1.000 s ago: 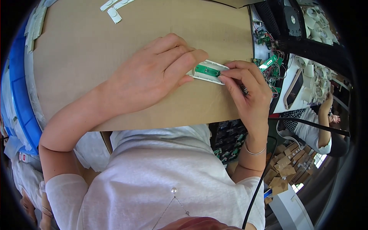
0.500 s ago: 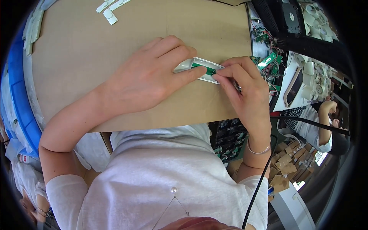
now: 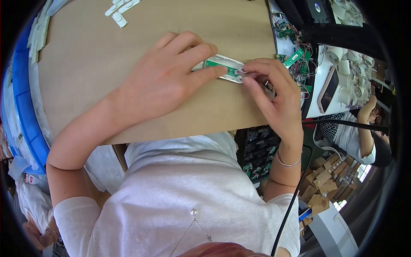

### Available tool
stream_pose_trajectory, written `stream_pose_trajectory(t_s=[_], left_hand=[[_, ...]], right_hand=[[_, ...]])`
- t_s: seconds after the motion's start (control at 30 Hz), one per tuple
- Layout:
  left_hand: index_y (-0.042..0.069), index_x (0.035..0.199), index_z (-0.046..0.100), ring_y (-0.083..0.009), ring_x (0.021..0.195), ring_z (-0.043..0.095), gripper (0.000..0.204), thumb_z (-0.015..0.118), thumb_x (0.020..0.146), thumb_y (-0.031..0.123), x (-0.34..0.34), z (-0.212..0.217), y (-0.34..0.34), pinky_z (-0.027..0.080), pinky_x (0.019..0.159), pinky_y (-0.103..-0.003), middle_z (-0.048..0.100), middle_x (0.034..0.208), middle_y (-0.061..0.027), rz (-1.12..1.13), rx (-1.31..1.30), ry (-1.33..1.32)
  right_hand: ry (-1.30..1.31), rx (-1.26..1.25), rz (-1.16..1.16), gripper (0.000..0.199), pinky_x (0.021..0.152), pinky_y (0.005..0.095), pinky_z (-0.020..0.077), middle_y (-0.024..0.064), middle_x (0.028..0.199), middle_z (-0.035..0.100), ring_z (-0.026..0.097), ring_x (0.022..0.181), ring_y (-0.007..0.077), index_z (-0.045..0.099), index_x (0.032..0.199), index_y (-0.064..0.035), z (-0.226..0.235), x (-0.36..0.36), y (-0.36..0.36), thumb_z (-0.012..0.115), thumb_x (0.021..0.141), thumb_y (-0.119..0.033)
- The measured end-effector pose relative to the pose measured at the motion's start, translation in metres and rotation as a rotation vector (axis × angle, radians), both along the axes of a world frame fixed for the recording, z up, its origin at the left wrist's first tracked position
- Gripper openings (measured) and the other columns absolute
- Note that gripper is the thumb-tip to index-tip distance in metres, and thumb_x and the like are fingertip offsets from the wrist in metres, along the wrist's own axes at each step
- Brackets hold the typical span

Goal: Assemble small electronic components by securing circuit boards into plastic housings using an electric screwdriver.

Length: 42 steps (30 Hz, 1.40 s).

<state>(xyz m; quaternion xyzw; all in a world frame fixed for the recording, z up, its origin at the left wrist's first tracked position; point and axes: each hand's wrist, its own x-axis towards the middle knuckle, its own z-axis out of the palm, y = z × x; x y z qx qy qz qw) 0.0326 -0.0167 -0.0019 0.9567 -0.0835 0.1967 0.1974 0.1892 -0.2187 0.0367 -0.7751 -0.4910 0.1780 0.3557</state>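
Observation:
My left hand point(image 3: 169, 81) grips a narrow white plastic housing point(image 3: 232, 62) above the cardboard surface. Inside the housing lies a green circuit board point(image 3: 231, 71), and my left thumb presses on it. Thin wires point(image 3: 242, 72) come off the board's right end and run under the fingers of my right hand point(image 3: 280, 92). That hand is curled at the housing's right end, index finger and thumb on either side of the wires. A small shiny metallic part point(image 3: 268, 85) shows within the right hand; its kind cannot be made out.
Brown cardboard point(image 3: 98, 55) covers the table. Several small white plastic pieces point(image 3: 120, 19) lie at its far left. To the right sit wired green boards point(image 3: 295, 58), a phone point(image 3: 328, 94) and white round parts point(image 3: 342, 55). A blue bin point(image 3: 32, 132) stands left. Another person point(image 3: 353, 135) sits at right.
My right fingers have drawn back a little from the housing's end, so the wires now show. The housing sits slightly further left and more of the board is visible.

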Motion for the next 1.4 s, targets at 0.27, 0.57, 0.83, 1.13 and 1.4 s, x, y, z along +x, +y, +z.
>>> stream_pose_trajectory(t_s=[0.27, 0.57, 0.83, 1.13, 1.4], left_hand=[[0.009, 0.117, 0.075, -0.0286, 0.109, 0.058, 0.033, 0.071, 0.085, 0.01, 0.002, 0.003, 0.001, 0.047, 0.093, -0.037, 0.064, 0.125, -0.0089, -0.013, 0.009, 0.031], [0.009, 0.116, 0.076, -0.0283, 0.106, 0.059, 0.031, 0.073, 0.085, 0.009, 0.003, 0.009, -0.002, 0.049, 0.09, -0.036, 0.064, 0.122, -0.0087, -0.011, 0.046, 0.058], [0.009, 0.114, 0.077, -0.0268, 0.104, 0.059, 0.029, 0.076, 0.086, 0.008, 0.005, 0.014, -0.005, 0.049, 0.09, -0.036, 0.065, 0.123, -0.0084, 0.015, 0.056, 0.089], [0.008, 0.113, 0.078, -0.0254, 0.098, 0.058, 0.027, 0.077, 0.086, 0.006, 0.009, 0.01, -0.008, 0.051, 0.085, -0.035, 0.067, 0.124, -0.0066, 0.001, -0.018, 0.048], [0.008, 0.111, 0.079, -0.0253, 0.094, 0.057, 0.024, 0.077, 0.086, 0.007, 0.01, 0.011, -0.012, 0.051, 0.082, -0.034, 0.069, 0.122, -0.006, 0.037, -0.008, 0.043]], right_hand=[[-0.093, 0.045, 0.048, 0.021, 0.069, 0.023, 0.0497, 0.006, 0.11, 0.066, 0.059, 0.079, 0.0139, 0.076, 0.107, -0.0019, -0.01, -0.001, -0.002, 0.08, 0.086, 0.001], [-0.254, -0.003, 0.082, 0.021, 0.067, 0.0245, 0.0492, 0.0049, 0.109, 0.066, 0.059, 0.078, 0.0141, 0.076, 0.106, -0.0033, -0.008, -0.005, 0.001, 0.081, 0.086, -0.002], [0.041, 0.024, 0.028, 0.018, 0.07, 0.0257, 0.0477, 0.005, 0.104, 0.067, 0.06, 0.079, 0.0157, 0.078, 0.105, -0.0038, -0.007, 0.007, -0.004, 0.077, 0.088, -0.001], [-0.162, 0.012, 0.119, 0.016, 0.073, 0.0254, 0.0473, 0.0016, 0.1, 0.067, 0.06, 0.082, 0.0157, 0.078, 0.103, -0.0043, -0.01, 0.014, -0.001, 0.074, 0.088, 0.002], [-0.186, 0.071, 0.144, 0.014, 0.074, 0.0249, 0.0472, 0.0037, 0.1, 0.067, 0.06, 0.084, 0.0149, 0.078, 0.098, -0.0026, -0.005, 0.018, 0.002, 0.078, 0.084, -0.004]])
